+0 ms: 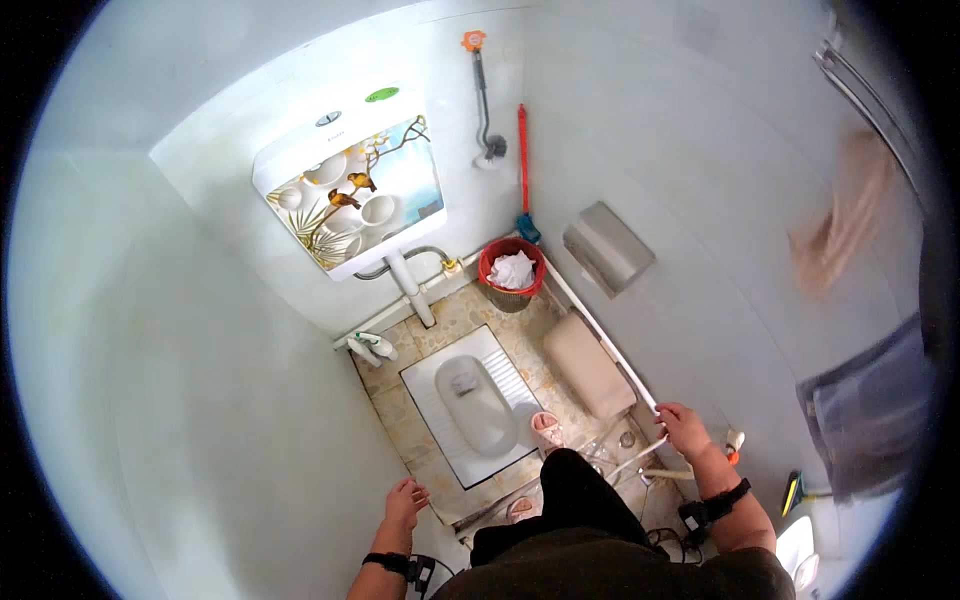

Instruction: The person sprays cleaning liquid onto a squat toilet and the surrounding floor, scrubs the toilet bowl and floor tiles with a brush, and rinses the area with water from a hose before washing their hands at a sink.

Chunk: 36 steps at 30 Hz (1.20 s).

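My right hand (685,432) is closed round the upper end of a thin pale stick (637,459), beside the right wall. The stick slants down toward the floor by my feet; its lower end is hard to make out. On the left, my left hand (405,500) hangs with its fingers slightly bent and apart, holding nothing. It is nearest to the left wall and the step edge. Ahead of me a white squat toilet (470,400) is set in the tiled floor, with a small greyish patch in its bowl. My feet in pink slippers (547,430) stand at its near side.
A patterned cistern (360,200) hangs on the far wall. A toilet brush (483,90) and a red-handled tool (523,160) hang near the corner, above a red-lined bin (512,268). White bottles (372,348) stand left; a beige box (588,365) and metal holder (610,248) are right.
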{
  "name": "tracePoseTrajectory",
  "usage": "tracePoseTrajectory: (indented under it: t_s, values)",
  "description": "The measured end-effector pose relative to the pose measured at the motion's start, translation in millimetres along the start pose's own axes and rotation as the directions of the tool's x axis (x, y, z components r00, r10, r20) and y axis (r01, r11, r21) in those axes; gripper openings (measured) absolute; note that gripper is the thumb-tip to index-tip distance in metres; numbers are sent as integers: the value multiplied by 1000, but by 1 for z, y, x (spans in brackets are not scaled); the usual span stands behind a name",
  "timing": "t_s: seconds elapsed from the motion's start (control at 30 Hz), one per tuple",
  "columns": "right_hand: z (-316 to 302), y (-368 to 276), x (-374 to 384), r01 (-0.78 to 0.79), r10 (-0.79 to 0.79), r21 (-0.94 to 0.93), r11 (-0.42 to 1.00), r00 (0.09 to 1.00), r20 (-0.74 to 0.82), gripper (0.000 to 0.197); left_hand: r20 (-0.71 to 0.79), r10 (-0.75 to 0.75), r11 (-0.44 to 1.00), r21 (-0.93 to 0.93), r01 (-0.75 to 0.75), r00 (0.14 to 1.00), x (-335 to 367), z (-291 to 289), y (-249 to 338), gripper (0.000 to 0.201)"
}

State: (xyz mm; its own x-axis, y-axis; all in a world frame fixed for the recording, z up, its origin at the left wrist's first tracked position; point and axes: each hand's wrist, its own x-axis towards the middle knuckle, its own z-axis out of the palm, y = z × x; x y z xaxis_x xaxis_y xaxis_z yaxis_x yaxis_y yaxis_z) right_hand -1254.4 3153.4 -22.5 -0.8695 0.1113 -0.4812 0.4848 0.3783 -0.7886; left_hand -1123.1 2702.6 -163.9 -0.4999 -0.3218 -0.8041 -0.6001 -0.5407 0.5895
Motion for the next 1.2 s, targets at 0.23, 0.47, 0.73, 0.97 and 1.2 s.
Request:
tracePoseTrajectory:
  t_s: [0.23, 0.47, 0.73, 0.97, 1.2]
  values:
    - [-31, 67, -91, -62, 79, 102, 993, 982, -169, 25, 173, 20, 997, 70, -32, 985, -26, 29, 11, 23]
    - [-51, 139, -212, -265, 227, -52, 963, 897, -379, 28, 478, 16, 966, 220, -137, 878, -37, 71, -4, 22]
    - [-72, 240, -322, -190, 174, 23, 982, 834, -523, 23, 630, -142, 894, 413, -175, 763, -129, 176, -49, 35]
    - [-124, 341, -469, -503, 168, -152, 851, 534, -829, 15, 824, -480, 793, 555, -252, 301, -271, 291, -156, 44]
    - [-166, 404, -562, -717, 259, 55, 695, 178, -949, 22, 663, -744, 616, 728, -302, 80, -387, 347, -283, 47]
